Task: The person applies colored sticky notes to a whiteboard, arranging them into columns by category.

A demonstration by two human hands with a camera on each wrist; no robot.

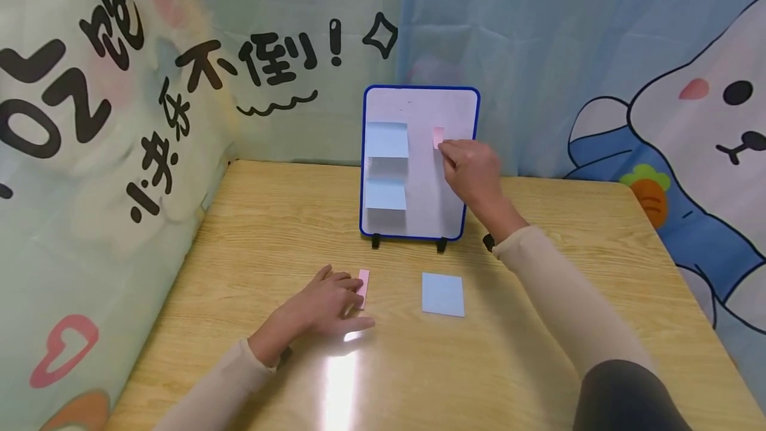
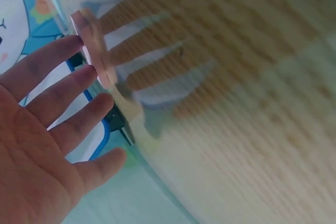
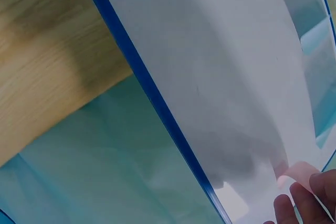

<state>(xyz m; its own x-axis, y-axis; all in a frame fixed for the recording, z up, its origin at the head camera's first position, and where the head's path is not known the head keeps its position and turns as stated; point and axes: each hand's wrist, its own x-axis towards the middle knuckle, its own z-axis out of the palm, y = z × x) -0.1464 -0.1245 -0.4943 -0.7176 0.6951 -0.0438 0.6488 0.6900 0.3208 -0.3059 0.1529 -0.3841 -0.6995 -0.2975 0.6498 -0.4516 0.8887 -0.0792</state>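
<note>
My right hand [image 1: 475, 173] pinches a small pink sticky note [image 1: 438, 135] against the upper right part of a blue-framed whiteboard [image 1: 426, 198]. Seen from the right wrist, the pink note [image 3: 300, 171] curves away from the board beside the thumb and fingertips. Low over the table, my left hand [image 1: 323, 304] has its fingers spread, the fingertips at a narrow pink sticky-note pad [image 1: 364, 285]. The left wrist view shows two fingertips against the edge of that pad [image 2: 94, 48]. Two light blue sticky notes, an upper one [image 1: 387, 140] and a lower one [image 1: 385, 193], hang on the board's left half.
A square light blue sticky-note pad [image 1: 443, 294] lies on the wooden table [image 1: 275, 218] in front of the board. The whiteboard stands on small black feet [image 1: 441, 245] near the table's back edge. A printed curtain [image 1: 526, 52] hangs behind and along the left side.
</note>
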